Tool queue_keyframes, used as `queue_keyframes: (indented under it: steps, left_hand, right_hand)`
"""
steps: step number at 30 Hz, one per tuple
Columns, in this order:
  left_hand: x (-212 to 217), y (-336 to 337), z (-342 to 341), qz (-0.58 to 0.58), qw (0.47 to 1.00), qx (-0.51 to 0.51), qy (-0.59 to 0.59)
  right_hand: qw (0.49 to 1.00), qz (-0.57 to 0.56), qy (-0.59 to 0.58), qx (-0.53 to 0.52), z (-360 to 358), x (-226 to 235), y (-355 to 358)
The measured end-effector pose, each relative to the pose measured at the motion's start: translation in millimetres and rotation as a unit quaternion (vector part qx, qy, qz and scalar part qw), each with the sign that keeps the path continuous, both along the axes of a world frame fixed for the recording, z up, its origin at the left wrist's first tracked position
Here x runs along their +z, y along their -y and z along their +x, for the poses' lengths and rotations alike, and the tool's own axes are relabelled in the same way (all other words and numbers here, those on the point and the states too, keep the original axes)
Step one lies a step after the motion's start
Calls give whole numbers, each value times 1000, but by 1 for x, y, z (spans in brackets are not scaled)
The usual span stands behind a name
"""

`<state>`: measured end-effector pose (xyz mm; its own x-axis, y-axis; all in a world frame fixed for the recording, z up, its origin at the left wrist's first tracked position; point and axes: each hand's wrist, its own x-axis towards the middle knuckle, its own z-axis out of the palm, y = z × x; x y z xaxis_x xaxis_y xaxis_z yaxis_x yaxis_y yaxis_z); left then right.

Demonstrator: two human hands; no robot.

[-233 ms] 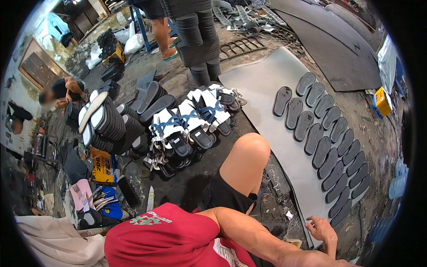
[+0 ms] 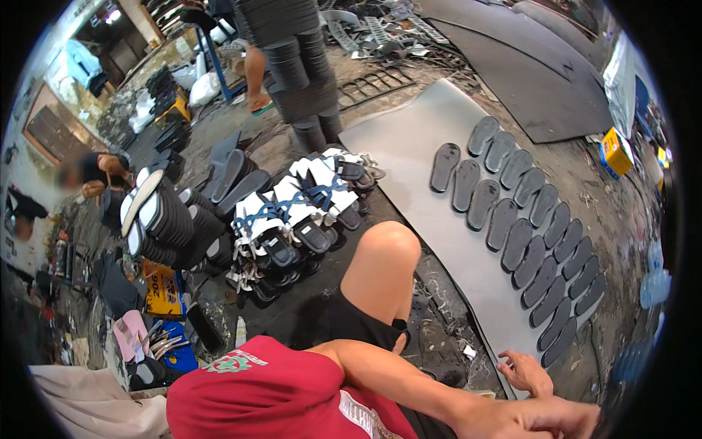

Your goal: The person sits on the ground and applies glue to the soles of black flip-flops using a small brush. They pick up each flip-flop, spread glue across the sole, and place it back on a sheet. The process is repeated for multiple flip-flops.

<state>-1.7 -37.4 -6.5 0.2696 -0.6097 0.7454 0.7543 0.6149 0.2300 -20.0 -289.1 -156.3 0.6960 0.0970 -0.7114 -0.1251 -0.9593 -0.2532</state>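
Low on the right, my right hand [image 2: 525, 372] hovers at the near edge of the grey sheet [image 2: 486, 311], fingers loosely spread and holding nothing visible. My left arm reaches across from the red shirt. My left hand [image 2: 545, 418] overlaps the right wrist or forearm; whether it touches cannot be told, and its fingers are smeared and partly cut by the lower rim. Closest to the right hand are the nearest of several black sandal soles [image 2: 557, 341], which lie in two slanting rows on the sheet. Left of my bent knee [image 2: 384, 252] stand piled white-and-blue strapped sandals [image 2: 296, 208].
Stacks of dark soles [image 2: 172, 230] rise on the left, and a taller stack [image 2: 292, 73] at the back. A yellow box [image 2: 616, 154] and plastic bottles [image 2: 654, 282] sit on the right. Another person [image 2: 106, 172] crouches far left. Tools [image 2: 164, 340] lie near my shirt.
My left hand has come into view over the right forearm. The right hand stays spread near the sheet's edge. The scene has shifted slightly left as the view turned.
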Motion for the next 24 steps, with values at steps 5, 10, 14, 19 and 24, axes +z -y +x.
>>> queue_keyframes:
  steps: [5, 10, 14, 19, 24]
  left_hand:
    - [-75, -2, 8, 237, 881, 280, 298]
    - [-164, 15, -6, 390, 778, 135, 474]
    - [-224, 15, -34, 485, 736, 44, 471]
    - [-248, 6, -48, 461, 760, 47, 456]
    - [-272, -15, -39, 452, 771, -3, 447]
  right_hand:
    - [998, 56, 16, -7, -4, -5, 3]
    - [998, 53, 8, 10, -6, 0, 6]
    - [996, 83, 3, 12, -2, -2, 9]
    - [999, 53, -13, 1, -1, -8, 10]
    - [998, 41, -50, 7, -12, -24, 15]
